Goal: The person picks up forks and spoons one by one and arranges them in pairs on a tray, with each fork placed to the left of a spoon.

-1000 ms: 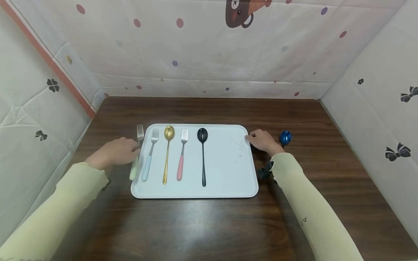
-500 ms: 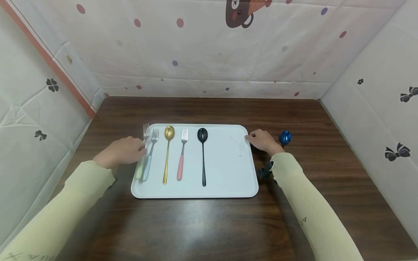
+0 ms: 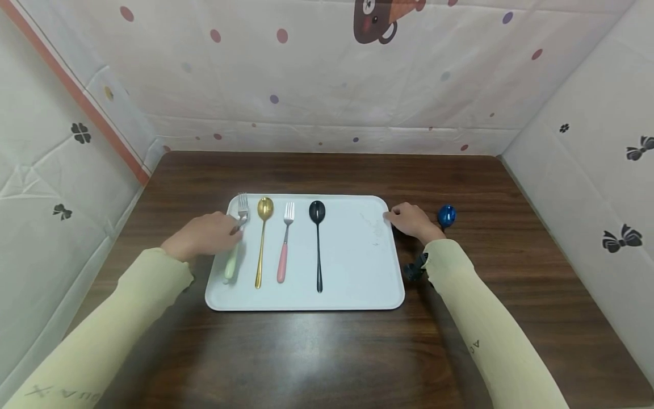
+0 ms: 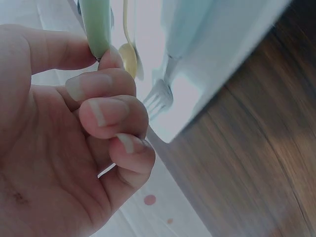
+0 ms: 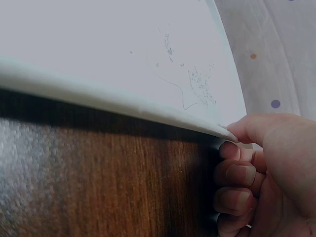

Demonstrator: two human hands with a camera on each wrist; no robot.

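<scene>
The left hand (image 3: 201, 240) pinches the green-handled fork (image 3: 234, 258) between thumb and fingertips, its other fingers curled in. The fork hangs over the left part of the white tray (image 3: 352, 267), its prongs pointing away from the person, just above a blue-handled fork that it mostly hides. Beside it lie a gold spoon (image 3: 262, 238), a pink-handled fork (image 3: 284, 250) and a black spoon (image 3: 317, 241) in a row. The right hand (image 3: 413, 221) grips the tray's far right corner, thumb on the rim and fingers curled under it. A blue spoon (image 3: 447, 216) lies on the desk (image 3: 306, 352) just right of that hand.
</scene>
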